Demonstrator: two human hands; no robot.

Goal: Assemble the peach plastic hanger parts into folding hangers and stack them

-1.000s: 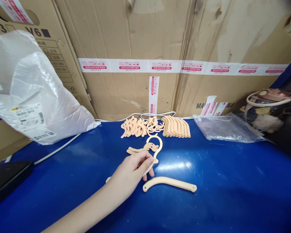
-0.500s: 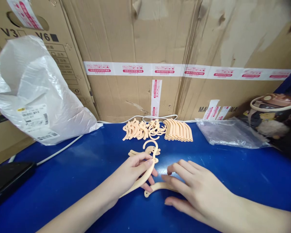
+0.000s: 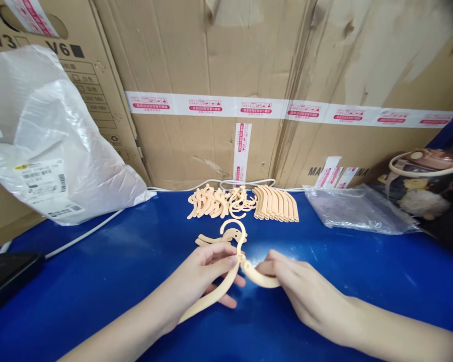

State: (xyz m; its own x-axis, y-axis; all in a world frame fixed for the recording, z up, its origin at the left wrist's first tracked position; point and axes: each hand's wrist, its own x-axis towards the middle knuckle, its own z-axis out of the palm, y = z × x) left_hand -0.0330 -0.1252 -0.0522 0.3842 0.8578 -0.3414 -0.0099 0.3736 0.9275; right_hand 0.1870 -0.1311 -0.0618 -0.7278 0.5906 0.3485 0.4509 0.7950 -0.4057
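Observation:
My left hand (image 3: 206,274) pinches a peach plastic hanger arm with its hook (image 3: 237,236), held just above the blue table (image 3: 117,261). My right hand (image 3: 302,291) grips a second curved arm (image 3: 258,278) and holds its end against the hook's base beside my left thumb. Both hands are closed on their pieces. Two loose curved pieces (image 3: 211,239) lie just behind my left hand.
Rows of peach hanger parts (image 3: 275,203) and a pile of hooks (image 3: 215,201) lie by the cardboard boxes (image 3: 230,75). A white plastic bag (image 3: 49,146) sits left, a clear bag (image 3: 357,208) and a bottle (image 3: 423,176) right. A white cable (image 3: 83,235) and a dark object (image 3: 3,276) lie at the left.
My right hand came in from the right, picked the curved arm off the table and brought its end up to the hook. My left hand lifted its piece slightly.

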